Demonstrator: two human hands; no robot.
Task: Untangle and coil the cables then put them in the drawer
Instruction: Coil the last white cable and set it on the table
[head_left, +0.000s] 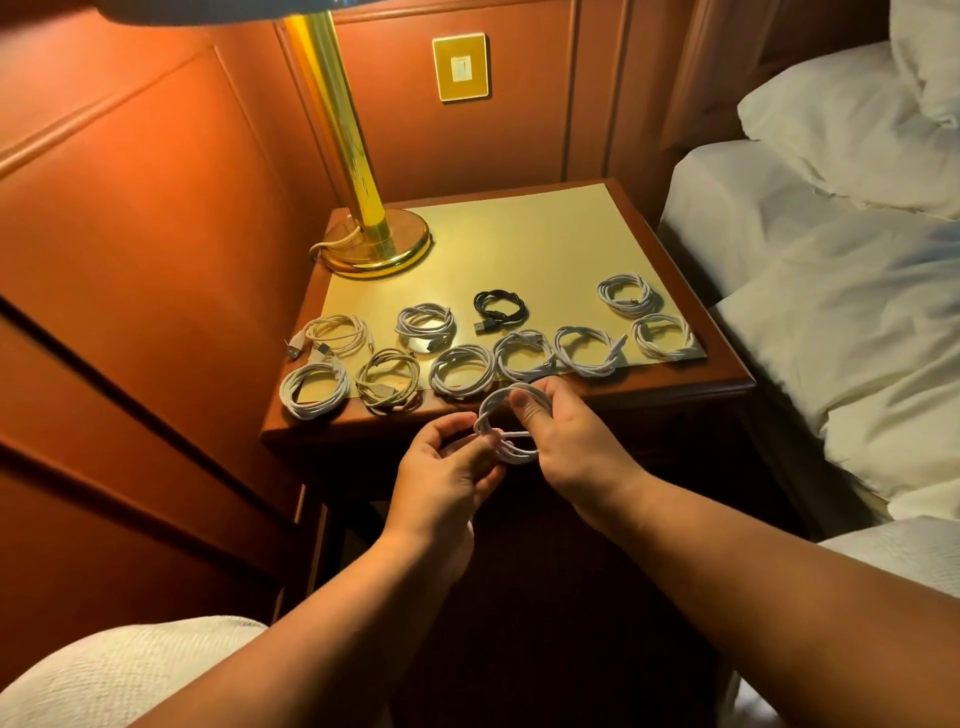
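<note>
A white cable coil (493, 415) hangs in the air just in front of the nightstand's front edge. My right hand (561, 441) grips the coil's right side, thumb over its top loops. My left hand (447, 467) pinches the cable's loose end at the coil's left side. On the nightstand (727, 382) lie several coiled white cables (461, 371) in two rows, and one black coiled cable (500, 306) behind them. A looser cable with its plugs sticking out (335, 335) sits at the far left. No drawer front shows plainly in the dark under the top.
A brass lamp (376, 244) stands at the nightstand's back left on a yellow mat (545, 244). A bed with white sheets and pillows (831, 291) lies to the right. Padded orange wall panels run along the left, with a wall switch (460, 67) behind.
</note>
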